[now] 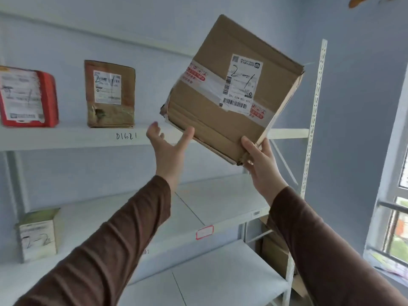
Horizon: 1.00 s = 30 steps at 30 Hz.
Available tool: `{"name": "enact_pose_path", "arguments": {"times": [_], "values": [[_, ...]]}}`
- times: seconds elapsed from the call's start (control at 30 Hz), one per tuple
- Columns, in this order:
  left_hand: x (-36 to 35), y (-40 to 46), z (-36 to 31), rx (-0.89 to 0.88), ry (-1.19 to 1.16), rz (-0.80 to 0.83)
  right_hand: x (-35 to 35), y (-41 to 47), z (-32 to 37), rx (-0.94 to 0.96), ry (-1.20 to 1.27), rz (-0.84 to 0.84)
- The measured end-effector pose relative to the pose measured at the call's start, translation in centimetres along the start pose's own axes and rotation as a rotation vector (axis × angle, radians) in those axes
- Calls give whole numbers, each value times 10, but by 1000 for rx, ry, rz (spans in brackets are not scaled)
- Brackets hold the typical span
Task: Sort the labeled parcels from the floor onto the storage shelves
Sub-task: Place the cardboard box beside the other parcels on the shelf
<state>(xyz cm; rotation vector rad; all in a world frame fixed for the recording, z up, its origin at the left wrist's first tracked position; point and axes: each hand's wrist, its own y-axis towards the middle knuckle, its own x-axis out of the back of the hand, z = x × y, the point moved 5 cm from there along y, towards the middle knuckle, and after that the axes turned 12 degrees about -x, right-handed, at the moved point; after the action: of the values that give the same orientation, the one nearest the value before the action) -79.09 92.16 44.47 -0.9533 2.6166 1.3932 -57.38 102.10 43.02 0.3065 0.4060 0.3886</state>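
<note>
A white metal shelving unit [313, 111] with several tiers fills the view against a pale blue wall, and a window [397, 217] shows at the right edge. In front of its upper tier, a large brown cardboard parcel [229, 120] is held up in the air, tilted so one corner points down, its white shipping label [241, 85] facing the camera with "2-1" handwritten across it and a barcode below. Two arms in dark brown sleeves reach up toward it. The right hand [262, 162] grips the parcel's lower right corner, thumb on the front face. The left hand [170, 146] is spread open, palm up, its thumb at the parcel's lower edge; whether it touches is unclear. On the upper shelf to the left stand a smaller brown box [110, 113] with a label and, at the far left, a red parcel [49, 96] with a white label. On the tier below, at the left, sits a small pale box [37, 237] marked "2-2". A small red-bordered tag [204, 232] is stuck to that tier's front edge.
</note>
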Motion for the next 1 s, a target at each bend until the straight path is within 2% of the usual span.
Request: {"name": "enact_pose_path", "arguments": {"times": [0.07, 0.3, 0.63, 0.83, 1.0], "values": [[9, 41, -5, -29, 64, 38, 4, 28, 9, 12, -20, 23], [-5, 136, 6, -16, 305, 380, 5, 134, 30, 19, -55, 111], [10, 173, 54, 8, 548, 189, -27, 254, 1, 49, -172, 251], [20, 183, 67, -7, 793, 205, -37, 274, -18, 135, -282, 263], [23, 200, 75, 27, 887, 203, -44, 290, -23, 184, -411, 216]]}}
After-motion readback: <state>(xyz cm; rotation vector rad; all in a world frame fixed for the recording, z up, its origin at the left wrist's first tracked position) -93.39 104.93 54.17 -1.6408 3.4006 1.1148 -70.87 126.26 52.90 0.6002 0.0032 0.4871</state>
